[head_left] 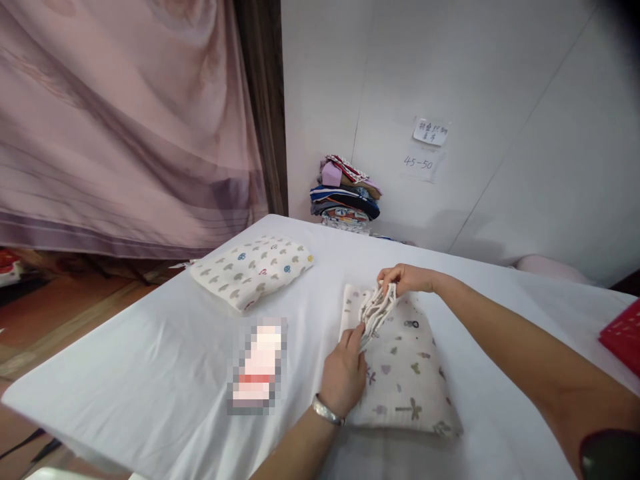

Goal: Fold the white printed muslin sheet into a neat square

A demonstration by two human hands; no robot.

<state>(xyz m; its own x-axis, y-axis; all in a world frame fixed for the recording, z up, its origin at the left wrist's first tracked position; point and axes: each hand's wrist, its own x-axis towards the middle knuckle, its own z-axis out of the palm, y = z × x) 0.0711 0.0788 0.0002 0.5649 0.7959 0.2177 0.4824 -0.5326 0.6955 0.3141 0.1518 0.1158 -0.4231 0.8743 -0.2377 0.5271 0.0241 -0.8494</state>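
In front of me on the white-covered table lies a cream cloth bundle (400,380) printed with small plants and shapes. Off-white, cord-like strands (376,310) are gathered in loops over its far part. My right hand (403,278) pinches their upper end, above the far edge of the bundle. My left hand (344,373) grips the lower end, with its fingers curled and resting on the print. The tips of some fingers are hidden. Further left lies a second cream bundle (255,270) with grey mushroom-like prints, touched by neither hand.
A blurred-out flat object (257,367) lies left of my left hand on the white tablecloth (165,380). Folded clothes (345,193) are stacked by the wall. A red item (623,337) sits at the right edge. A pink curtain (125,120) hangs at left.
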